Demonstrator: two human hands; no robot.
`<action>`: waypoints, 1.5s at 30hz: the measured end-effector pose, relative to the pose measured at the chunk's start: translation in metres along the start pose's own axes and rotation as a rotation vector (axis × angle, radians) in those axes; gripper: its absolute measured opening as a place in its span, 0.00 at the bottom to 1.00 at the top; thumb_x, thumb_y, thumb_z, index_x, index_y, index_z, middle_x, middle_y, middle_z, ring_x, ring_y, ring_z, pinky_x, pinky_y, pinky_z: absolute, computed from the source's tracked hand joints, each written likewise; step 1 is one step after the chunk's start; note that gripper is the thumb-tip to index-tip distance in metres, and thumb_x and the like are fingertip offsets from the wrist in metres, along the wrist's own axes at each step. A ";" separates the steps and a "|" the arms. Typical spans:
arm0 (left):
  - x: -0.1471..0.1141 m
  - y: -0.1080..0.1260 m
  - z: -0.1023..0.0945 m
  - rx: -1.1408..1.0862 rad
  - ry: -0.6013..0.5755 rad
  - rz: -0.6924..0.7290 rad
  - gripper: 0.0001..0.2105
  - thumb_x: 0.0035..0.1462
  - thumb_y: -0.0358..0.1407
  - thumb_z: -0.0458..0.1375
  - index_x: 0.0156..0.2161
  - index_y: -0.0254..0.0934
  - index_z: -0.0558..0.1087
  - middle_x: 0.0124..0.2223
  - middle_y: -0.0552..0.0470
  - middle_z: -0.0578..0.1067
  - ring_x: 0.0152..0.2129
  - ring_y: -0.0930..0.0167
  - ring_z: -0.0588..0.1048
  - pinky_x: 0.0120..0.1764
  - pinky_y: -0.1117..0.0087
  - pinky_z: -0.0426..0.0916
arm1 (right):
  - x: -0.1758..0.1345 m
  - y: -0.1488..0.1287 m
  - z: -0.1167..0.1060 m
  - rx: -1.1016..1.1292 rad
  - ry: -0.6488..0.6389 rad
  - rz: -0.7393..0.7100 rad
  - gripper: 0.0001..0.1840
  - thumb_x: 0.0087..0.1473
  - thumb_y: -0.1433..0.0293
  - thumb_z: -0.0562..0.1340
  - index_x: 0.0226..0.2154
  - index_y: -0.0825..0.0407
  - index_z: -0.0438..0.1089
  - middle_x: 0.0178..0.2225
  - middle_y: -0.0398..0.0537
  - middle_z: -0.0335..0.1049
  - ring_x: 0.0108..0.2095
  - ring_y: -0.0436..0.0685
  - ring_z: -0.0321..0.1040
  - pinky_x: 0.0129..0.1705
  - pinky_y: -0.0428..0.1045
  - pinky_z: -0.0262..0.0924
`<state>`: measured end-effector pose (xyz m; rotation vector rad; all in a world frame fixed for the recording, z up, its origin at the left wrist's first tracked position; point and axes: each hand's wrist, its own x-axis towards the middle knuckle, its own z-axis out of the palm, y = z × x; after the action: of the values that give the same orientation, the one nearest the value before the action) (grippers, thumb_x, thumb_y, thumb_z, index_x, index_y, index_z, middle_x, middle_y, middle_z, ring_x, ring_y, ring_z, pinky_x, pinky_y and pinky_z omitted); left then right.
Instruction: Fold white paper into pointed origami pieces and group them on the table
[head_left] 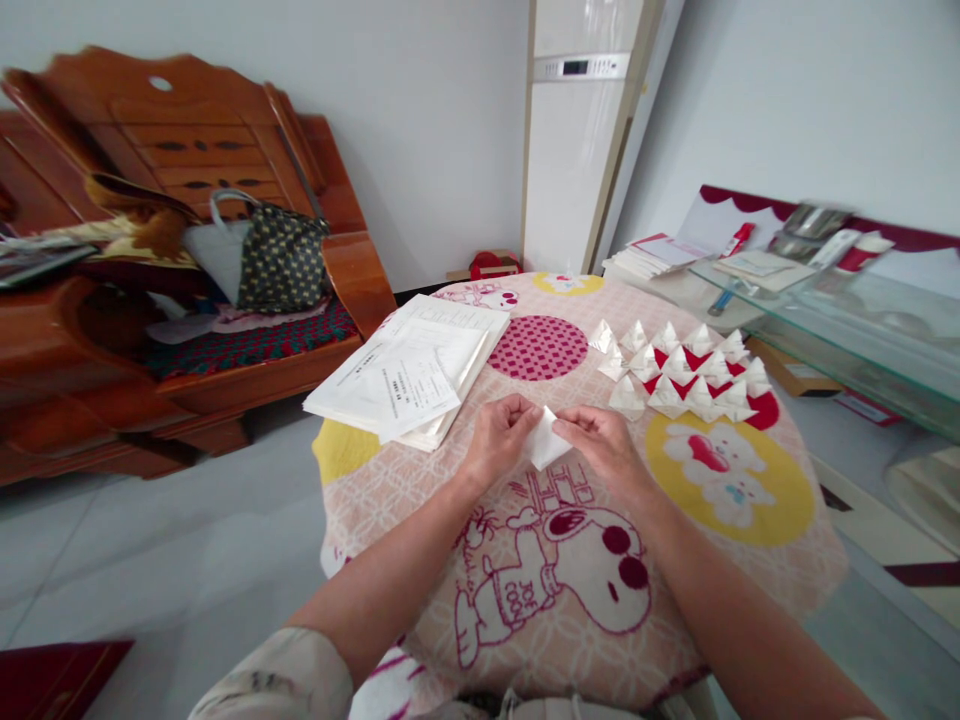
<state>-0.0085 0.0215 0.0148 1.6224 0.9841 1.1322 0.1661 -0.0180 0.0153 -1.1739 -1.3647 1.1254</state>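
Note:
Between my two hands is a small folded piece of white paper [549, 446], held just above the patterned tablecloth [420, 520]. My left hand [504, 432] pinches its left edge with thumb and fingers. On the other side, my right hand [600, 436] grips the upper right edge between thumb and forefinger. Several pointed folded paper pieces [705, 392] stand in rows on the cloth, beyond my right hand. Left of my hands lies a stack of printed paper sheets [390, 345], with a smaller loose sheet [411, 393] on top.
A glass shelf [862, 330] with cups and papers adjoins the table's right side. At the left stands a wooden bench [202, 130] holding a dark patterned bag [283, 258]. A tall white air conditioner [574, 150] is behind the table.

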 end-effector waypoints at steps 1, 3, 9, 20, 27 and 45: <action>-0.001 0.002 0.001 0.024 -0.022 0.012 0.16 0.59 0.45 0.59 0.27 0.33 0.70 0.22 0.56 0.67 0.20 0.77 0.62 0.23 0.75 0.53 | 0.000 0.000 0.000 -0.028 0.010 -0.029 0.13 0.53 0.59 0.67 0.30 0.52 0.77 0.26 0.44 0.73 0.27 0.52 0.67 0.29 0.46 0.61; -0.003 0.005 0.003 0.053 -0.063 0.027 0.16 0.59 0.44 0.58 0.26 0.33 0.70 0.22 0.56 0.67 0.20 0.77 0.62 0.23 0.75 0.53 | 0.000 0.001 0.000 -0.124 0.046 -0.082 0.13 0.53 0.61 0.67 0.25 0.53 0.75 0.22 0.42 0.68 0.24 0.50 0.61 0.26 0.46 0.55; -0.005 0.000 0.003 -0.107 -0.218 -0.061 0.15 0.55 0.45 0.64 0.36 0.33 0.74 0.26 0.54 0.72 0.21 0.76 0.66 0.24 0.75 0.56 | -0.002 0.002 -0.008 -0.181 0.167 -0.117 0.12 0.51 0.63 0.67 0.22 0.52 0.75 0.20 0.41 0.64 0.23 0.50 0.57 0.25 0.47 0.52; -0.004 0.000 0.005 -0.392 -0.139 -0.169 0.19 0.44 0.46 0.71 0.26 0.32 0.70 0.24 0.55 0.72 0.20 0.78 0.69 0.26 0.76 0.62 | -0.005 0.001 -0.010 0.032 0.279 -0.101 0.10 0.47 0.64 0.70 0.22 0.51 0.75 0.20 0.40 0.64 0.23 0.50 0.57 0.26 0.47 0.54; -0.003 -0.005 0.005 -0.400 -0.121 -0.238 0.19 0.43 0.46 0.71 0.26 0.33 0.70 0.24 0.54 0.74 0.21 0.76 0.71 0.27 0.73 0.68 | -0.003 0.001 -0.008 0.060 0.282 -0.048 0.11 0.45 0.62 0.70 0.21 0.51 0.75 0.20 0.41 0.65 0.22 0.50 0.58 0.25 0.47 0.54; 0.007 -0.022 -0.001 -0.236 0.031 -0.283 0.11 0.50 0.41 0.64 0.28 0.32 0.75 0.25 0.51 0.74 0.20 0.75 0.69 0.25 0.73 0.62 | 0.001 0.006 -0.015 0.093 -0.125 0.342 0.21 0.47 0.54 0.70 0.24 0.57 0.74 0.23 0.50 0.76 0.19 0.51 0.70 0.18 0.44 0.63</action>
<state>-0.0099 0.0342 -0.0049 1.2383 1.0223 1.0382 0.1814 -0.0153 0.0114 -1.3190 -1.2166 1.5100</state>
